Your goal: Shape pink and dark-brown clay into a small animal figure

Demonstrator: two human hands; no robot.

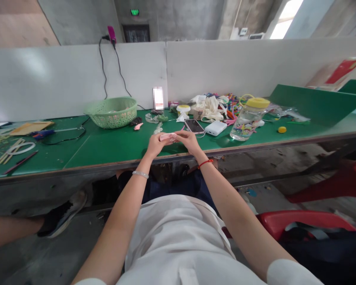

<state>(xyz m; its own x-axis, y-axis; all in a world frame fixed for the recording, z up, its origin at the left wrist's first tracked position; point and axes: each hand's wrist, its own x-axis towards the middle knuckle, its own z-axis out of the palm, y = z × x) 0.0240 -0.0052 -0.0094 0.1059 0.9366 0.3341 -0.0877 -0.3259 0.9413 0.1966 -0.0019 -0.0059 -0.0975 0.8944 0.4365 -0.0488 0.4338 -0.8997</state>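
Just above the front edge of the green table, my left hand [154,146] and my right hand [189,141] meet around a small pale pink object [167,137]. Its kind is too small to make out. My left fingers are closed on its left end, while my right fingertips pinch the other end. Beyond the hands lie a crumpled clear plastic scrap [158,128] and a dark-screened phone [195,126]. A white power bank [216,128] rests to the right of that phone.
A green basket [111,114] stands back left, near a glue gun [42,134] and tape ring [21,149]. Right are a yellow-lidded bottle [245,123], a heap of white strips [214,109] and a yellow cap [282,129]. A lit phone [158,98] leans on the partition [62,79].
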